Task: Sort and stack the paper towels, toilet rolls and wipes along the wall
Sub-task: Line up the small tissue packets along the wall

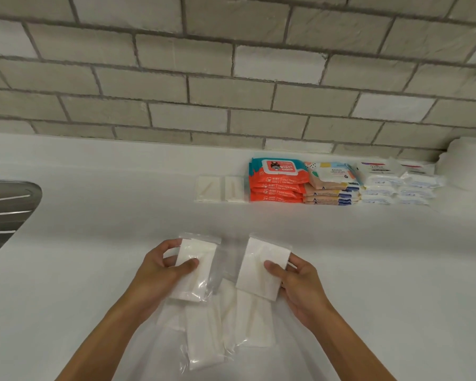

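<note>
My left hand [160, 273] grips a white tissue pack in clear plastic [197, 259]. My right hand [297, 284] holds a second white tissue pack [259, 259], lifted above the counter. Below both hands lie several more clear-wrapped white packs [204, 336] on the white counter [94, 215]. Along the brick wall stand two small white packs [221, 189], a stack of orange baby wipes [276, 185], a stack of peach and blue wipes [331, 188], and stacks of white wipe packs [396, 185]. A white paper roll [467, 160] stands at the far right.
A metal sink drainer [6, 213] is set into the counter at the left edge. The grey brick wall [231, 78] runs along the back of the counter.
</note>
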Tool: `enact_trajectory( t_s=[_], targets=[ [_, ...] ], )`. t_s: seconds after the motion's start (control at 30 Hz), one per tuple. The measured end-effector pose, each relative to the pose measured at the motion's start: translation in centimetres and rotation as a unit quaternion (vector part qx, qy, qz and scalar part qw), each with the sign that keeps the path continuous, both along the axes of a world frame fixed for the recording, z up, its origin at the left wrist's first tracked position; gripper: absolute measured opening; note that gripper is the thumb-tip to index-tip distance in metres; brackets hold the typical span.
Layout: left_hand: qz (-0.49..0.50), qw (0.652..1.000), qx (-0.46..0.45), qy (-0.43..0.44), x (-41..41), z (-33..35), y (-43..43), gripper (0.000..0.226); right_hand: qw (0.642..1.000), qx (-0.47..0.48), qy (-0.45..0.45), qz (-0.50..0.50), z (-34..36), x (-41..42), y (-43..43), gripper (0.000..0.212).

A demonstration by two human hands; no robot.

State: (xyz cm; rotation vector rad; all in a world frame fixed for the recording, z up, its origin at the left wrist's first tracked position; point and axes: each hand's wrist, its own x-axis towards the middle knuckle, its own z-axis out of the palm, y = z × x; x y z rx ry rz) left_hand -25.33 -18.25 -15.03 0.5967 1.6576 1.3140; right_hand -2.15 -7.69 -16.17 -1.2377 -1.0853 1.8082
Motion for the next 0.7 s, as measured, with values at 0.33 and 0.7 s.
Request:
enact_trajectory(
  t_s=[0.33,0.7],
  targets=[
    [-0.018,0.999,0.015,-0.027,-3.7,0.8,4.2,0.044,0.998,0.059,-0.007,-0.022,0.7,-4.3,4.4,0.047],
    [0.061,0.985,0.029,0.156,-7.1,2.3,13.4,0.031,0.927,0.313,-0.2,-0.044,4.7,-10.9,12.3,0.067]
  ],
)
